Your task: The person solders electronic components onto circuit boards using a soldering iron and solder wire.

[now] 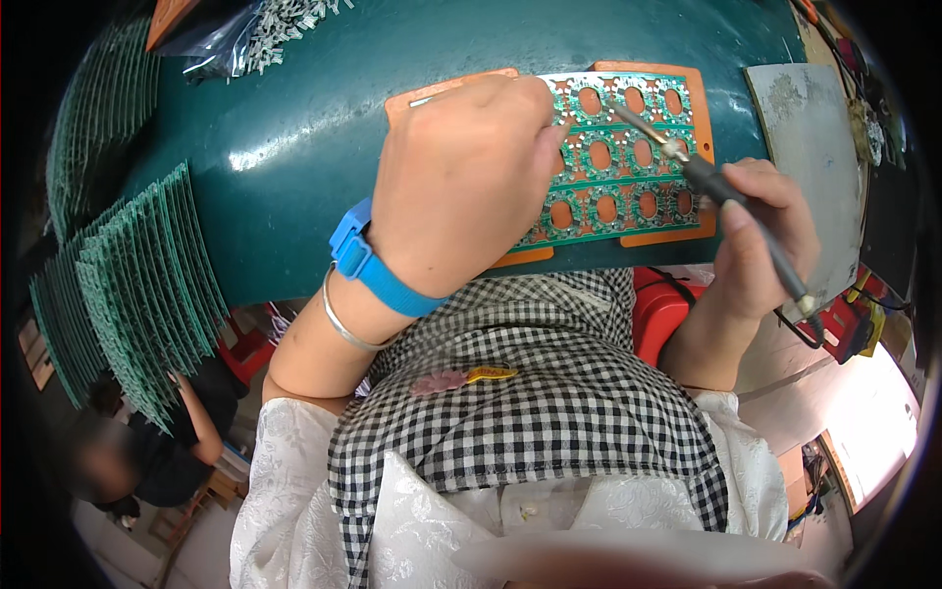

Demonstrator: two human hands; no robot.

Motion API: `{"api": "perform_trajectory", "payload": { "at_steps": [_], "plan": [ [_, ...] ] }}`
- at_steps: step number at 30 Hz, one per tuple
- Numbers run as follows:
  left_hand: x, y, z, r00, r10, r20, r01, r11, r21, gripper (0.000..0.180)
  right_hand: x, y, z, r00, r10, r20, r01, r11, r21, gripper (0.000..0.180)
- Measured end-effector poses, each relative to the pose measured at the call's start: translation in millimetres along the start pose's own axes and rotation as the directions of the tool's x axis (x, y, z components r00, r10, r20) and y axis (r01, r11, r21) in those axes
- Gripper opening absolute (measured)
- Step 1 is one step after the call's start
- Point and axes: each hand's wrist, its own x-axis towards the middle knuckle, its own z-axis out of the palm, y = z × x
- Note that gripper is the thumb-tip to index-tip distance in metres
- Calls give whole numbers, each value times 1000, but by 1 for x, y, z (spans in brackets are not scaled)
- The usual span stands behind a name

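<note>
A green circuit board panel (620,181) with rows of oval cutouts lies on an orange holder (706,177) on the table. My left hand (469,175) is closed over the panel's left part and covers much of it. Its fingertips are hidden, so whatever they pinch cannot be made out. A soldering iron (706,179) with a dark handle is gripped in my right hand (770,231), at the panel's right side. The iron's tip points up and left over the top row of the board; whether it touches cannot be told.
Racked green boards (147,285) stand along the left edge, with a co-worker (167,452) beyond. Small metallic parts (285,29) lie heaped at the far left beside a plastic bag (211,49). A grey plate (810,167) is on the right. The table (285,118) is dark green.
</note>
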Motion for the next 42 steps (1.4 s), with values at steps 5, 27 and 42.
{"api": "perform_trajectory", "payload": {
  "at_steps": [5,27,42],
  "plan": [
    [9,-3,0,995,52,-89,-58,996,-69,7,6,0,-19,1000,7,-15,-8,999,-48,34],
    [7,-8,2,996,63,-60,-62,998,15,8,9,-1,5,994,39,99,-29,994,-104,25],
    [-33,-7,-46,989,28,-148,-31,999,-19,13,16,-26,-49,922,-205,-329,-1,848,-531,24]
  ]
}}
